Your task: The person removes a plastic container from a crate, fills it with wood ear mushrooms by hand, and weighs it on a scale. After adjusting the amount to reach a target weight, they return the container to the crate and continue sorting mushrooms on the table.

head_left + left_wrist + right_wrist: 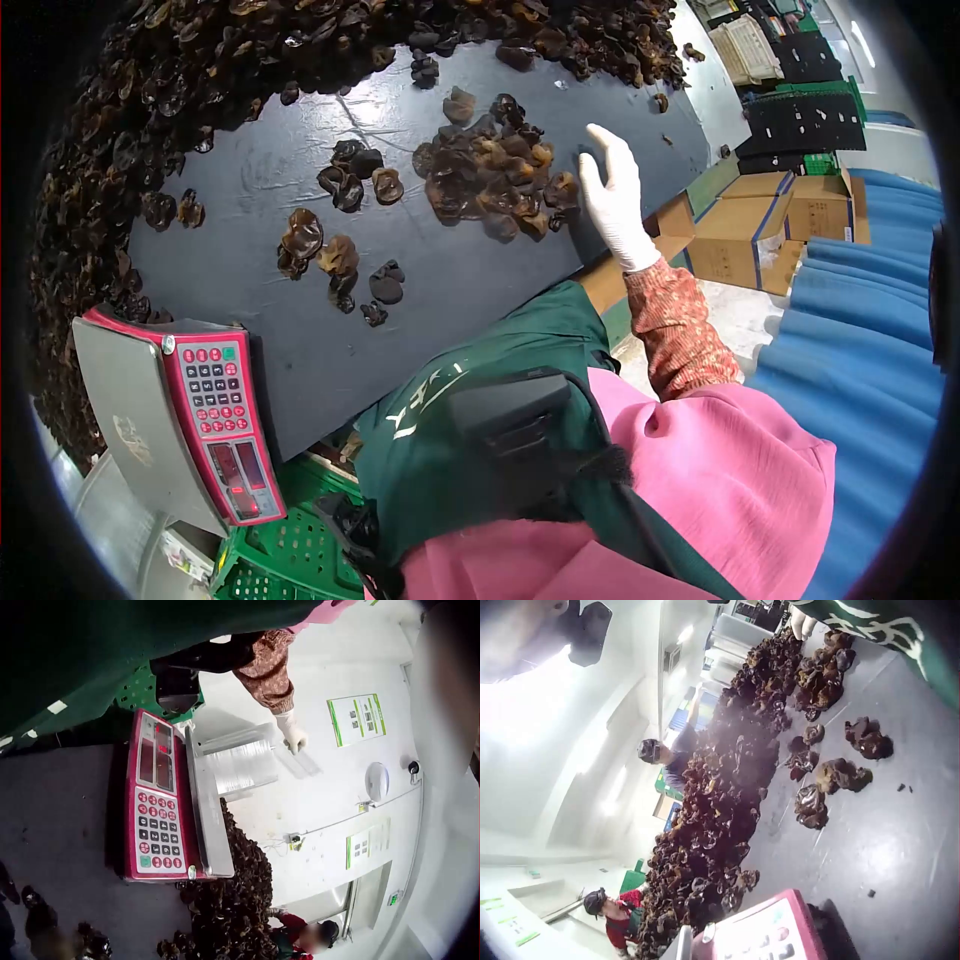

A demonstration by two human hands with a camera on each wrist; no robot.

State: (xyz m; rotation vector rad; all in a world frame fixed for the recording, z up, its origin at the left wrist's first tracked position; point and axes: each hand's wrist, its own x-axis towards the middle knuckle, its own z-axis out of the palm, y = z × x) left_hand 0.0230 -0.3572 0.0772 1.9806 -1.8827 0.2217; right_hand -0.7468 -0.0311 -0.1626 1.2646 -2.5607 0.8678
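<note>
My right hand (615,195), in a white glove, stands over the dark table edge with thumb and forefinger apart and nothing between them. Just beside it lies a heap of brown wood ear mushrooms (485,175). The same gloved hand shows at the top of the right wrist view. Left of the scale, my gloved left hand (295,740) has curled fingers on a clear plastic tray (304,763), close to a stack of similar clear trays (244,765). The head view does not show this left hand. A red and grey weighing scale (215,385) sits at the table's left end.
A large bank of wood ear mushrooms (110,150) runs along the far and left sides of the table (230,250), with small clusters scattered nearer. Cardboard boxes (740,235) stand at right, a green crate (300,550) below the scale. Two people work across the table.
</note>
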